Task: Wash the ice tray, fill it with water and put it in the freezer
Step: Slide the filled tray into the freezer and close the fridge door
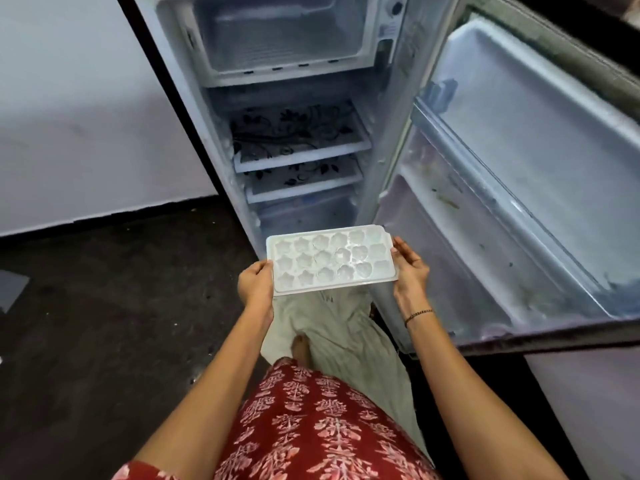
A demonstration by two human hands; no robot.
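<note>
Nearest the camera, a red patterned garment [311, 410] fills the bottom of the view, and both forearms reach forward from it. The left hand [255, 282] grips the left short edge of the white ice tray [332, 259], fingers curled round the rim. The right hand [410, 268], with a thin bracelet [419, 314] at the wrist, pinches the opposite short edge between thumb and fingers. The tray is held roughly level in the air, low in front of the open fridge [207, 140] and above the dark floor [104, 306], touching nothing but the hands.

Beyond it stand two patterned shelves [301, 140], and at the top sits the freezer compartment [284, 39], open and frosted inside. The door [519, 168] swings wide to the right.

Judging by this, the last step is in hand: carrying the tray to the freezer. The next move calls for lifting it well up to that top compartment while keeping it flat, so nothing spills, then sliding it in onto the compartment floor.

Whether the cells hold water is hard to make out; they look glossy, but the surface is too pale to tell. The fridge's lowest part is hidden behind the tray, and the door's outer edge is cut off by the frame
</note>
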